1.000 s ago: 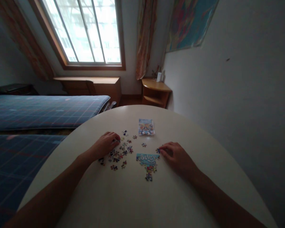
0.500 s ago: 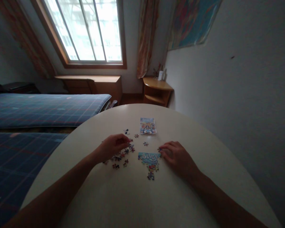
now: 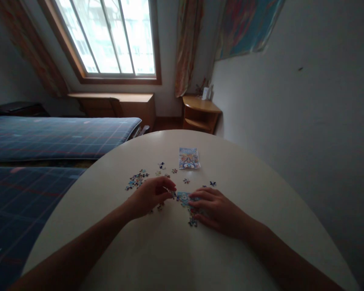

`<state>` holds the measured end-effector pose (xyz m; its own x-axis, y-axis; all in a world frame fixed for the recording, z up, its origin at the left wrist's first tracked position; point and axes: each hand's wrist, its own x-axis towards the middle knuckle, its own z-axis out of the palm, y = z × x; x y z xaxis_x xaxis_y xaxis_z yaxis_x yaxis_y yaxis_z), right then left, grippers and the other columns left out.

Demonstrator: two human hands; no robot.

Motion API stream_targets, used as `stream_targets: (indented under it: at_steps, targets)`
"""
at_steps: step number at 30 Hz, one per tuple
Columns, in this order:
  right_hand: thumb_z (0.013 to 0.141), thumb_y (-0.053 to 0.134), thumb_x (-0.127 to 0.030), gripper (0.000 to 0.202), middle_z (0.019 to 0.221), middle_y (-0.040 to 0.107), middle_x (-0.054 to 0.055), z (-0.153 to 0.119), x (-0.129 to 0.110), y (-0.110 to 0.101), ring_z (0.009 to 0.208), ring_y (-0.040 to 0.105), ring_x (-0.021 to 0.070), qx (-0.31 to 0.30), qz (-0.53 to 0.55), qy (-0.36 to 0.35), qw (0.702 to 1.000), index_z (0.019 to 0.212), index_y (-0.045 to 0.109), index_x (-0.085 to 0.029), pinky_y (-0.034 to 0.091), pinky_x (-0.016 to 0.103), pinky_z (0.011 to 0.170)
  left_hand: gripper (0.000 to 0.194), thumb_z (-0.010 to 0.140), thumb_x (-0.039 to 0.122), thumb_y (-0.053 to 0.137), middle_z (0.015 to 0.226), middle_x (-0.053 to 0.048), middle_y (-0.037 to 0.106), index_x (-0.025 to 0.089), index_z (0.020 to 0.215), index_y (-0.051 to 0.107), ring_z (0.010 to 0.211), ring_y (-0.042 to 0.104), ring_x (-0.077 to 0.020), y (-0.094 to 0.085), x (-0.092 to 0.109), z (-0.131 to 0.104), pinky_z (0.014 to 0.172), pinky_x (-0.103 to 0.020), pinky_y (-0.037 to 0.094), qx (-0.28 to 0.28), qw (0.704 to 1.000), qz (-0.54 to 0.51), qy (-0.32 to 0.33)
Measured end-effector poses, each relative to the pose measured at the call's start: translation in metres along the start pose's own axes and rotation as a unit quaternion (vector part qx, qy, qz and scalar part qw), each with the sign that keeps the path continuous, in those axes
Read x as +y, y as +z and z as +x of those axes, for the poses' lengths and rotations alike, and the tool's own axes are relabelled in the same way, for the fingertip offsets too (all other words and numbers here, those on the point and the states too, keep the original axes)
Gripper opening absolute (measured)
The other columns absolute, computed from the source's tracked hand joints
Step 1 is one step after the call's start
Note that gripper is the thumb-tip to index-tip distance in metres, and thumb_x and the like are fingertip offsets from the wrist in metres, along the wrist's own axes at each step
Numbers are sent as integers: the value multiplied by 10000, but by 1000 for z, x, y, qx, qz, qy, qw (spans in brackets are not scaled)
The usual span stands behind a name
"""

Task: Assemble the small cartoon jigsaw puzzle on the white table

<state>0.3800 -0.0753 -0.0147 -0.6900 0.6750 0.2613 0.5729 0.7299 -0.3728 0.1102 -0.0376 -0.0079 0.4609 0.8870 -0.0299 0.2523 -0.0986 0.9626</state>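
working over a pale, rounded worktop with both hands, bringing them close together at a partly joined section of a puzzle. with the left hand, pinching a small puzzle piece between thumb and fingertips, holding it just beside the left edge of the joined section; sitting too close, in too dim a light, to tell whether touching. with the right hand, covering the right part of the joined section, keeping fingers extended and slightly parted, not visibly gripping anything, probably steadying the section flat.

compared with half a second earlier: moving the left hand away from the heap of loose pieces and in toward the joined section; shifting the right hand from beside the upper right corner onto the section itself; now revealing a dark stray piece just beyond the right knuckles. judging by this, passing from picking among pieces to trying one against a joined edge, bracing with one hand and placing with the other.

showing also, beyond the joined section, a single piece and, farther off, a printed packet.
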Motion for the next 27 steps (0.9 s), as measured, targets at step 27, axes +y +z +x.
stream_targets:
  at_steps: [27]
  targets:
    - [888,659,-251,134,898,754,34,11,-33,17,876,680,202,225,138,107,958,1014,706,-261,525,381,846,264,765,400,717,649,6,631,169,839,613,602,560,-126,48,14,-15,587,-248,436,37,995,-89,-34]
